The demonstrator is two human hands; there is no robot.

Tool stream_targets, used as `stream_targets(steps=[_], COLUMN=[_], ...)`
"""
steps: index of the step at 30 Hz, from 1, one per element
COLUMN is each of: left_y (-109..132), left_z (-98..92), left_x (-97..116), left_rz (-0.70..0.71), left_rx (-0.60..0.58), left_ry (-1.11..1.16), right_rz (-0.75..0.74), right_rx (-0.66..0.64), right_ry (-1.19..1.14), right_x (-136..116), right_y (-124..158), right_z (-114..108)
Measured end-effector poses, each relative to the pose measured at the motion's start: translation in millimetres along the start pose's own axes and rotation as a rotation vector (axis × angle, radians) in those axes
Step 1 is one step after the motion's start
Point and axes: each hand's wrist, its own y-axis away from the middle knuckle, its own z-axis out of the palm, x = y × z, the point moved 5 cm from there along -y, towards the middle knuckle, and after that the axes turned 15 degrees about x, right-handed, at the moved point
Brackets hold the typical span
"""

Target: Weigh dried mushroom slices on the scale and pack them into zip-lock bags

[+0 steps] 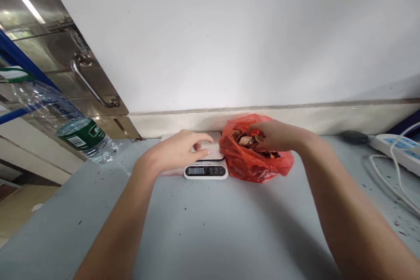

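A small white kitchen scale (pixel 206 169) with a lit display stands near the wall. My left hand (pixel 179 151) rests on its weighing plate, fingers curled and pinching at something small that I cannot make out. Right beside the scale lies an open red plastic bag (pixel 252 164) holding brown dried pieces. My right hand (pixel 274 135) reaches into the bag's mouth with its fingers closed among the pieces; what they hold is hidden.
A clear plastic water bottle (pixel 72 129) with a green label lies at the left of the grey counter (pixel 210 227). A white power strip (pixel 395 146) with cables sits at the right. A steel door with a handle (pixel 90 85) is at the upper left. Dark crumbs dot the counter.
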Motion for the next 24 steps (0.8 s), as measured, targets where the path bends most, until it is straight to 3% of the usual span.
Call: stream_targets(steps=[4,9,13,18,24], left_y=[-1,-3,-3,-2,-5], left_z=[-0.4,2.2,2.5,2.6,0.4], left_x=[-7,-10,-11,-11,-17], left_rz=[-0.024,-0.045,-0.044,-0.059,-0.047], left_rx=[-0.038,-0.073,-0.080,-0.095,-0.087], left_ry=[-0.035,-0.063,-0.058,-0.061,-0.051], right_rz=[-0.044,0.017,-0.044,-0.014,-0.005], right_rx=[-0.023,-0.040,-0.009,0.046,0.189], right_ry=[-0.012,-0.053,-0.021,0.001,-0.204], right_x=[4,10,4,5,8], right_y=[-5,-7,-4,1,10], right_z=[6,7,-1,-14,-39])
